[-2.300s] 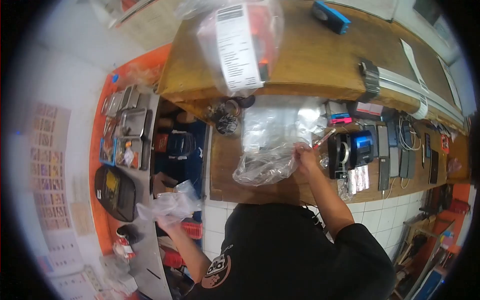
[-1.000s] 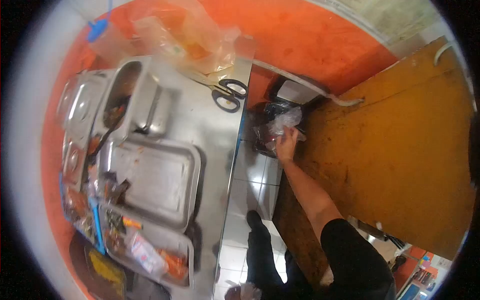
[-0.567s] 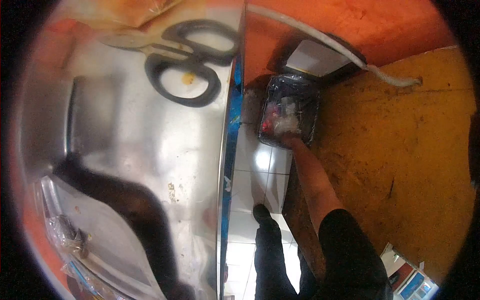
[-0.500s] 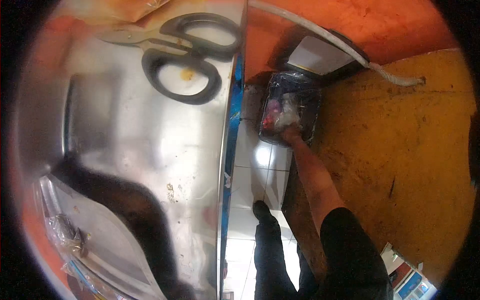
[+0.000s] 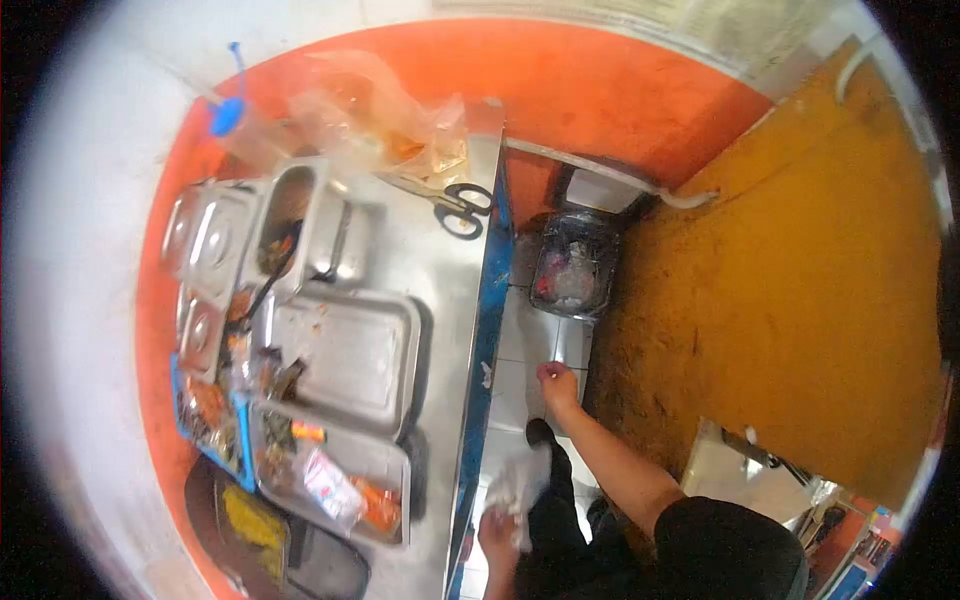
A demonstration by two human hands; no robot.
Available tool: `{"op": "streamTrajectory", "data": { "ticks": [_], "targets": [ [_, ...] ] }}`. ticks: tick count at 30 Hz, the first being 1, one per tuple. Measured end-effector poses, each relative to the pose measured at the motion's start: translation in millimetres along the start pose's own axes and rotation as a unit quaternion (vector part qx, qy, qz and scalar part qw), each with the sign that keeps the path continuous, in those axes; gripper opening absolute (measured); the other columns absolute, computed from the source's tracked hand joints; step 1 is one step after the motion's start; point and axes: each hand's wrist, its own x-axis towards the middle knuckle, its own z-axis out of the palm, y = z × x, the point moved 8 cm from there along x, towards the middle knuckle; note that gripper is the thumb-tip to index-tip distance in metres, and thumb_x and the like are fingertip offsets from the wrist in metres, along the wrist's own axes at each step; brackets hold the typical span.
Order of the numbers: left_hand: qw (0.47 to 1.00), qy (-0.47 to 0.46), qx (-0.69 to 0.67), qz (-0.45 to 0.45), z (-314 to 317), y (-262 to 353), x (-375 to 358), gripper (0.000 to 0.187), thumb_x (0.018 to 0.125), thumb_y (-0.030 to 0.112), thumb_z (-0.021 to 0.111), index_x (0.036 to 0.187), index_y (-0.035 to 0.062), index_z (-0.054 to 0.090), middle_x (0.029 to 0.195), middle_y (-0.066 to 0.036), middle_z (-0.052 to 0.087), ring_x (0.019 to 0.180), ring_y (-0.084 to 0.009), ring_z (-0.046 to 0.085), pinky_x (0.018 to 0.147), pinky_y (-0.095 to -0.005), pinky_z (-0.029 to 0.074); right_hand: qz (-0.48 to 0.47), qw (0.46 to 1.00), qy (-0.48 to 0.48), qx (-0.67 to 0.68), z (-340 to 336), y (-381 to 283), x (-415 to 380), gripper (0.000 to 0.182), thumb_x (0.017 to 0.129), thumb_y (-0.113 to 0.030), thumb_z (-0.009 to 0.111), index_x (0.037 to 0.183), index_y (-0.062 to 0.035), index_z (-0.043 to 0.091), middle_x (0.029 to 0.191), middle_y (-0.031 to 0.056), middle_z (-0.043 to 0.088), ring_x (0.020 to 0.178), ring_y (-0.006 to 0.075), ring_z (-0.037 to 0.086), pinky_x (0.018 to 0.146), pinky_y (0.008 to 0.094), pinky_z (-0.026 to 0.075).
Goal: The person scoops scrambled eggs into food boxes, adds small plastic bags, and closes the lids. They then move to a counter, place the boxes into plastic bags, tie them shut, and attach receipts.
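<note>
My right hand (image 5: 558, 384) is over the white tiled floor, below and apart from the bin. Its fingers are curled in; whether anything is inside them is hidden. Low in the view, my left hand (image 5: 497, 530) is closed on a clear plastic bag (image 5: 524, 487), which is blurred and hangs beside my dark trouser leg. The black-lined waste bin (image 5: 541, 288) stands on the floor against the wall, with clear plastic and some red and pink scraps inside.
At left is a steel counter (image 5: 440, 285) with black-handled scissors (image 5: 462, 210), an empty-looking steel tray (image 5: 350, 350), a deep food pan (image 5: 325, 225), and a tray (image 5: 395, 450) of packets. A brown panel (image 5: 760, 300) borders the right. My shoe (image 5: 540, 432) is on the floor.
My right hand has come out of the bin and moved back toward me. The view has risen and widened, showing more counter. My left hand with the plastic bag has come into view.
</note>
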Motion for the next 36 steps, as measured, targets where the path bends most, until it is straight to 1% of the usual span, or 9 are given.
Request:
{"op": "streamTrajectory", "data": {
  "ticks": [7,11,16,20,22,25,29,33,36],
  "targets": [
    [0.962,0.02,0.083,0.261,102,128,-71,0.032,0.088,0.003,0.053,0.12,-0.0012,0.049,0.109,-0.011,0.057,0.097,-0.0166,0.058,0.084,-0.0295,0.047,-0.161,0.98,-0.075,0.091,-159,-103,-191,0.017,0.09,-0.017,0.059,0.092,-0.0007,0.062,0.098,0.0088,0.065,0.095,0.0166,0.06,0.082,0.0299,0.045],
    [0.886,-0.104,0.196,0.406,151,145,-156,0.047,0.084,0.001,0.054,0.13,-0.002,0.046,0.132,-0.018,0.048,0.12,-0.0282,0.05,0.1,-0.0363,0.038,-0.192,0.831,-0.463,0.242,-193,-154,-293,0.065,0.086,-0.033,0.065,0.138,-0.0049,0.038,0.138,0.0102,0.043,0.12,0.0204,0.046,0.098,0.0349,0.04],
    [0.807,-0.297,0.263,0.438,181,93,-293,0.043,0.082,0.006,0.056,0.125,0.0023,0.056,0.144,-0.022,0.036,0.136,-0.035,0.032,0.111,-0.0404,0.025,-0.038,0.858,-0.397,0.323,-266,-125,-352,0.036,0.09,-0.028,0.06,0.112,0.0007,0.058,0.13,0.0161,0.052,0.112,0.0256,0.055,0.094,0.0382,0.045],
    [0.724,-0.115,0.286,0.617,134,59,-324,0.056,0.082,0.011,0.06,0.135,0.0028,0.043,0.141,-0.018,0.038,0.131,-0.0323,0.036,0.107,-0.0403,0.029,-0.105,0.808,-0.428,0.391,-369,-105,-411,0.024,0.09,-0.024,0.058,0.084,-0.0006,0.062,0.132,0.0235,0.05,0.1,0.034,0.062,0.082,0.0417,0.053],
    [0.922,-0.07,0.117,0.362,118,17,-281,0.066,0.086,0.022,0.063,0.142,0.0075,0.03,0.138,-0.014,0.04,0.123,-0.0267,0.041,0.101,-0.0394,0.034,-0.13,0.784,-0.463,0.393,-443,-88,-453,0.026,0.083,-0.024,0.061,0.076,0.0009,0.06,0.131,0.0291,0.048,0.088,0.0367,0.065,0.069,0.0397,0.055],
    [0.927,-0.365,0.038,0.074,154,-44,-294,0.079,0.088,0.027,0.064,0.147,0.0117,0.014,0.142,-0.012,0.033,0.123,-0.0231,0.039,0.1,-0.0395,0.034,-0.156,0.805,-0.43,0.379,-499,-68,-481,0.031,0.077,-0.024,0.061,0.086,0.005,0.059,0.129,0.0315,0.048,0.077,0.0363,0.066,0.058,0.0373,0.055],
    [0.854,-0.296,0.169,0.393,172,-21,-383,0.078,0.085,0.013,0.06,0.147,0.0151,0.014,0.143,-0.01,0.034,0.12,-0.0195,0.042,0.098,-0.0371,0.037,-0.185,0.821,-0.391,0.373,-537,-53,-502,0.056,0.07,-0.023,0.059,0.113,0.0115,0.051,0.125,0.0331,0.05,0.063,0.0326,0.066,0.048,0.034,0.054],
    [0.814,-0.581,0.013,0.004,167,-73,-409,0.071,0.086,0.016,0.062,0.146,0.0135,0.024,0.142,-0.011,0.034,0.114,-0.0198,0.042,0.097,-0.0345,0.037,-0.179,0.806,-0.413,0.385,-530,-61,-545,0.047,0.07,-0.023,0.059,0.103,0.0102,0.054,0.126,0.0338,0.049,0.066,0.0307,0.066,0.049,0.0325,0.053],
    [0.836,-0.543,0.061,0.056,143,-101,-415,0.069,0.087,0.017,0.062,0.145,0.0108,0.026,0.138,-0.01,0.04,0.111,-0.0197,0.044,0.098,-0.0341,0.035,-0.142,0.811,-0.386,0.416,-514,-43,-547,0.06,0.072,-0.025,0.057,0.119,0.0107,0.044,0.103,0.0244,0.06,0.064,0.0286,0.065,0.051,0.033,0.054]
  ]
}}
